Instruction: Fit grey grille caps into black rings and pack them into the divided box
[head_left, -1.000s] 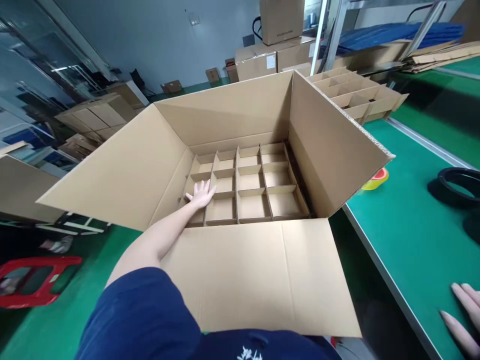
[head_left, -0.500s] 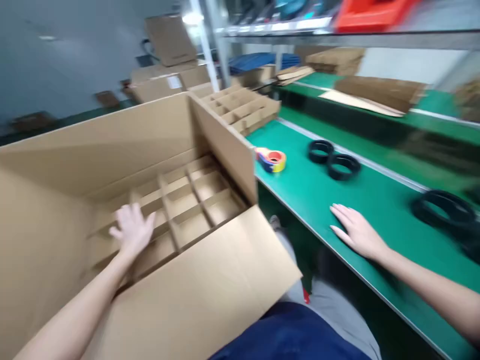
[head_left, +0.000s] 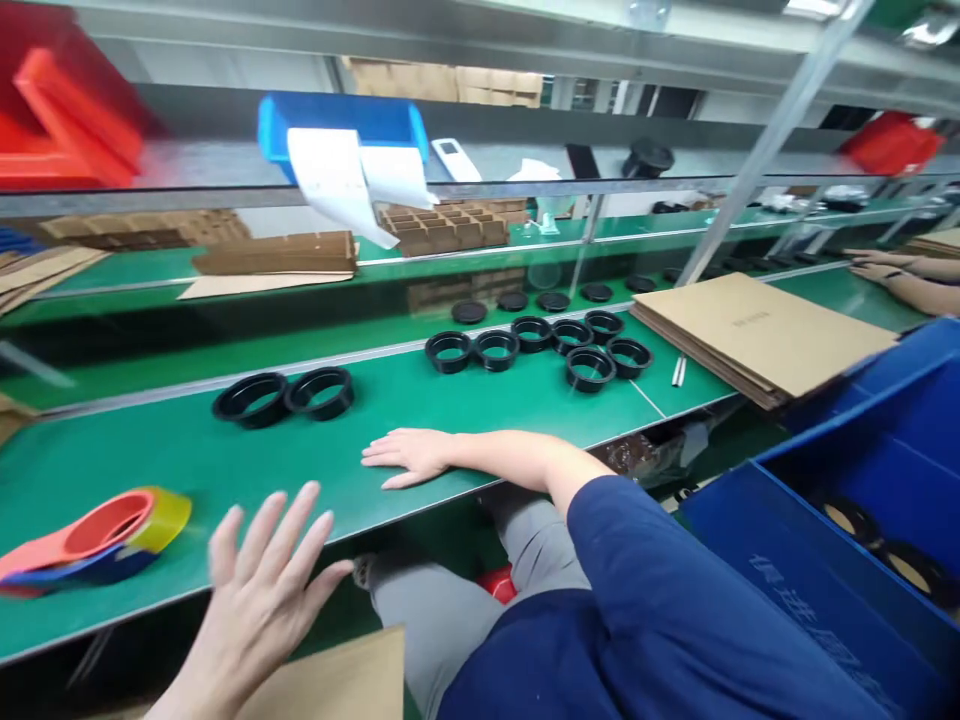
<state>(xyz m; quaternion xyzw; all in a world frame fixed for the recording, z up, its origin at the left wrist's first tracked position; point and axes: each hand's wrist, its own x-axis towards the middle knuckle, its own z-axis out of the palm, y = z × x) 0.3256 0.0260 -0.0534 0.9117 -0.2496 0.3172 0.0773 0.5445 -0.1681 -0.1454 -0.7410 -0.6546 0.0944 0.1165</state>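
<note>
My left hand [head_left: 262, 590] is raised with its fingers spread, near the front edge of the green bench [head_left: 247, 500] and above a cardboard box flap [head_left: 337, 680]. It holds nothing. Flat on the bench top rests my right hand [head_left: 412, 455], fingers stretched out and empty. Beyond it lie two black rings [head_left: 321, 392], side by side. More black rings [head_left: 495, 349] stand farther right in a loose cluster. At the left, a tape dispenser [head_left: 112, 540] with a red and yellow roll lies on the bench.
A stack of cardboard sheets [head_left: 765, 330] lies at the right of the bench. Next to it stands a deep blue bin [head_left: 795, 590] with round black parts inside. A shelf overhead carries a blue tray [head_left: 345, 125] and a red bin [head_left: 67, 120]. A co-worker's hands [head_left: 892, 270] show far right.
The view has swung to the right. My left hand has come out of the divided cardboard box and up beside the bench. My right hand still lies on the bench top.
</note>
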